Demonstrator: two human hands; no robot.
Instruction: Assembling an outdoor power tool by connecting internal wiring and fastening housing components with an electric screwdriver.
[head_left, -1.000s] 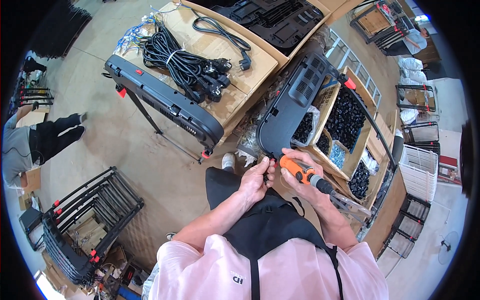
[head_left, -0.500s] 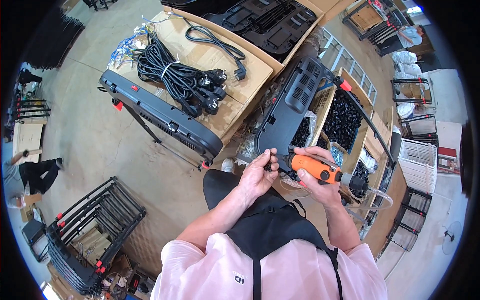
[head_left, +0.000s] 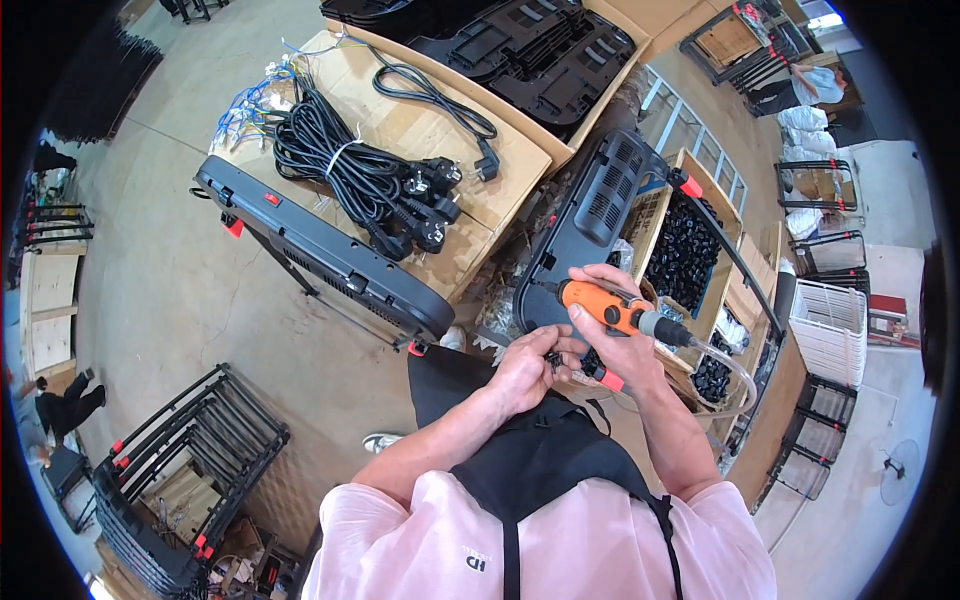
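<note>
1. Head view, the only one here. The right hand (head_left: 630, 350) has its grip wrapped around an orange air screwdriver (head_left: 598, 305), with a clear hose (head_left: 748, 388) curving off the back end. The nose aims left over the lower part of a vented black plastic housing (head_left: 572, 258); can't tell if the bit actually touches it.
2. The left hand (head_left: 528, 368) is just below. Its grip is curled in, thumb and fingers pinching some small dark pieces (head_left: 553, 358). Could be screws, but they're too small to say. A red clip (head_left: 610, 380) is right beside those fingertips.
3. The housing leans in front of the person, next to a wooden bin (head_left: 652, 230) of black plastic parts (head_left: 688, 250). On the other side, a second black housing (head_left: 330, 262) stands against a cardboard box (head_left: 420, 128) loaded with bundled power cords (head_left: 345, 165).
4. My read on the step: lining the driver up on the housing, spare pieces kept handy. Next move seems to call for a square, steady bit, left fingers well clear of it, and nothing dropped.
</note>
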